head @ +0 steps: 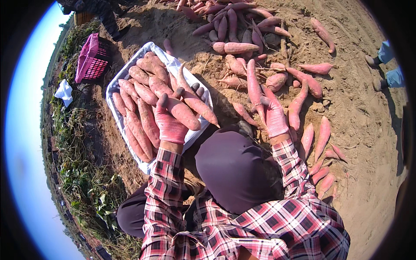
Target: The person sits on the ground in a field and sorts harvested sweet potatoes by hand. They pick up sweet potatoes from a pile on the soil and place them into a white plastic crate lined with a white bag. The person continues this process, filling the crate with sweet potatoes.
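My left hand (pixel 170 125), in a pink glove with dark fingertips, is over the near right part of a crate with a white liner (pixel 125 146). It lies palm up under a plump sweet potato (pixel 183 113), its fingertips curled around it. A longer, tapered sweet potato (pixel 201 105) rests against the fingers of that hand. Many pink sweet potatoes (pixel 139 125) fill the crate in rows. To the right, my right hand (pixel 274 115), gloved the same way, grips a long sweet potato (pixel 253 81) pointing away from me, above the soil.
A heap of sweet potatoes (pixel 232 22) lies ahead, with loose ones (pixel 323 136) to the right. A pink and black basket (pixel 96 63) and a white cloth or bag (pixel 64 92) are at left by green vines (pixel 81 182). Other people's legs (pixel 388 66) show at right and top left.
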The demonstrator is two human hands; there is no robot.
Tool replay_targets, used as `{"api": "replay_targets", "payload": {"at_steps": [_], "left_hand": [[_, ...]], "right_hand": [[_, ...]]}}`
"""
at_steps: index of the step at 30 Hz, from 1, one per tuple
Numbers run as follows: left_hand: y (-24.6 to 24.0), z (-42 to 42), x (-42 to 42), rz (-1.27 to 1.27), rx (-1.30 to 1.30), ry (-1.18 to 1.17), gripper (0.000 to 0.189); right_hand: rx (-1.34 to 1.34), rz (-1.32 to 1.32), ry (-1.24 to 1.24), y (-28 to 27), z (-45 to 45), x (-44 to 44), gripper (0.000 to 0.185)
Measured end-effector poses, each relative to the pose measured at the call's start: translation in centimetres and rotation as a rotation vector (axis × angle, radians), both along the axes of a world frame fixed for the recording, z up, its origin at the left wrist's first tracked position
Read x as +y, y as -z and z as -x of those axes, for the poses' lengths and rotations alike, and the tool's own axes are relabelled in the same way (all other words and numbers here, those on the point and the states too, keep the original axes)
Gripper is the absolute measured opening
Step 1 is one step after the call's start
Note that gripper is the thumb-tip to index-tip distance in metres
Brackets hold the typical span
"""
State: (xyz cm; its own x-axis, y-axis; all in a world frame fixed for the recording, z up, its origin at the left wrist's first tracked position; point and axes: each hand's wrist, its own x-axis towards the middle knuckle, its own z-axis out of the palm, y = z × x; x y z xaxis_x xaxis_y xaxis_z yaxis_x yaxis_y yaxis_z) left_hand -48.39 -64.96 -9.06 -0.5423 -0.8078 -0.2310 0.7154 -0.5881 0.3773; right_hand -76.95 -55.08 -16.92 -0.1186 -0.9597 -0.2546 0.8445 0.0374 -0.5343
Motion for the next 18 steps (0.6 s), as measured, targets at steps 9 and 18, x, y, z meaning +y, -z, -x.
{"api": "replay_targets", "payload": {"at_steps": [9, 18], "left_hand": [[-2.2, -2.1, 0.8, -0.013, 0.034, -0.070, 0.081], [0.8, -0.3, -0.9, 0.073, -0.138, -0.048, 0.071]], "right_hand": [[1.525, -0.441, 0.205, 11.0, 4.1, 1.9, 0.048], [0.536, 0.142, -0.278, -2.7, -6.7, -2.0, 0.059]]}}
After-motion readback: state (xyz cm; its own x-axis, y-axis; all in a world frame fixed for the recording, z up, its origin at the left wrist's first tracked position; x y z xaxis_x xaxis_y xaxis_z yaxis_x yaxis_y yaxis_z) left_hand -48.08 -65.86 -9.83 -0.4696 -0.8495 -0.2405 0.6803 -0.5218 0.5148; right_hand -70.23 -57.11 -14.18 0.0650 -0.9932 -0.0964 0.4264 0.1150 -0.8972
